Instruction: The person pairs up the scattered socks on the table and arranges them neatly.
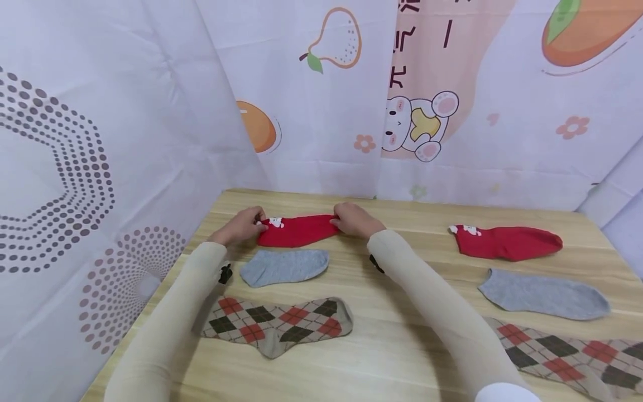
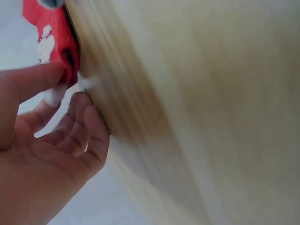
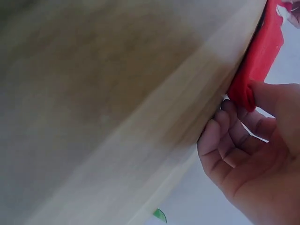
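Note:
A red sock (image 1: 301,230) with a white figure near its cuff lies stretched sideways near the back of the table. My left hand (image 1: 242,225) pinches its cuff end, where white trim shows in the left wrist view. At the toe end, my right hand (image 1: 355,219) holds the red fabric (image 3: 255,70) between thumb and fingers. Just in front lies a short grey sock (image 1: 285,267). Nearer to me is a brown argyle sock (image 1: 281,324) with red and dark diamonds, its heel pointing towards me.
On the right side of the wooden table (image 1: 392,340) lie another red sock (image 1: 507,243), a grey sock (image 1: 547,294) and an argyle sock (image 1: 567,354), arranged in a similar column. A printed curtain (image 1: 311,139) hangs behind the table and along its left.

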A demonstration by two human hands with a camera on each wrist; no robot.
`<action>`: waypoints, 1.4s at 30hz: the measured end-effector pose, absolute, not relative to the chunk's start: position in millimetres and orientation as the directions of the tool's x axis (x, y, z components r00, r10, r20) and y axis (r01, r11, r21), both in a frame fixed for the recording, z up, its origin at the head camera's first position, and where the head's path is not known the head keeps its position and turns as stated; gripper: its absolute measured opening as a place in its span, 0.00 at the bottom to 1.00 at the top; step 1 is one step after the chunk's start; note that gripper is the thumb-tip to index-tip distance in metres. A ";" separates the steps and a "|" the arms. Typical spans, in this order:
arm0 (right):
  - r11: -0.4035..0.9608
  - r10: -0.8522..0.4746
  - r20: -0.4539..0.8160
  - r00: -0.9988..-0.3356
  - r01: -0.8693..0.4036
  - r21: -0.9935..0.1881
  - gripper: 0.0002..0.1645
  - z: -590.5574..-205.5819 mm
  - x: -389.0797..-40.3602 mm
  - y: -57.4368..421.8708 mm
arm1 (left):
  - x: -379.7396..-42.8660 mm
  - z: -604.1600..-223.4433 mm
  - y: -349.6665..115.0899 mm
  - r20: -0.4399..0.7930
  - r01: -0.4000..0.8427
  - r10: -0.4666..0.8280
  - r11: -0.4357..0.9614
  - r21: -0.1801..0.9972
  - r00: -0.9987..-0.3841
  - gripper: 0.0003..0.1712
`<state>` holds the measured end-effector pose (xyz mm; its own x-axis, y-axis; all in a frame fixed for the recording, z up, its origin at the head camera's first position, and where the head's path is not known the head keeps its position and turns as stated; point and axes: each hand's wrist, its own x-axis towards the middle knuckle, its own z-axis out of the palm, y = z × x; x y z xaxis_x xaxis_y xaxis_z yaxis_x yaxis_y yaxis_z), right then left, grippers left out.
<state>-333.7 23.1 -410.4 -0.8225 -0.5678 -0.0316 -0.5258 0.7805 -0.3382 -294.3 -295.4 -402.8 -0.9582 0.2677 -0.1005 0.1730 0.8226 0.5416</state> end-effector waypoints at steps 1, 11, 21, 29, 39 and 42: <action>0.781 -0.565 -0.035 -0.824 -0.521 -0.344 0.10 -410.6 -333.7 24.4 | -293.7 -403.4 -295.1 -0.100 0.156 0.260 0.800 0.579 -0.961 0.07; 0.732 -0.582 0.040 -0.812 -0.545 -0.408 0.10 -408.7 -325.8 47.8 | -289.0 -404.3 -295.3 -0.078 0.133 0.272 0.677 0.724 -0.959 0.07; 0.726 -0.556 0.085 -0.827 -0.533 -0.434 0.08 -397.7 -315.6 81.3 | -283.1 -396.8 -279.9 -0.040 0.191 0.318 0.661 0.726 -0.947 0.06; 0.717 -0.560 0.105 -0.822 -0.544 -0.435 0.07 -399.7 -296.0 111.4 | -276.8 -390.8 -260.4 -0.003 0.254 0.382 0.620 0.743 -0.924 0.08; 0.720 -0.553 0.120 -0.824 -0.545 -0.430 0.05 -389.9 -274.0 134.4 | -260.6 -383.0 -243.8 0.004 0.290 0.422 0.615 0.733 -0.907 0.10; 0.726 -0.549 0.121 -0.827 -0.543 -0.421 0.05 -390.0 -265.4 140.0 | -252.7 -382.1 -240.8 0.002 0.292 0.431 0.609 0.737 -0.902 0.11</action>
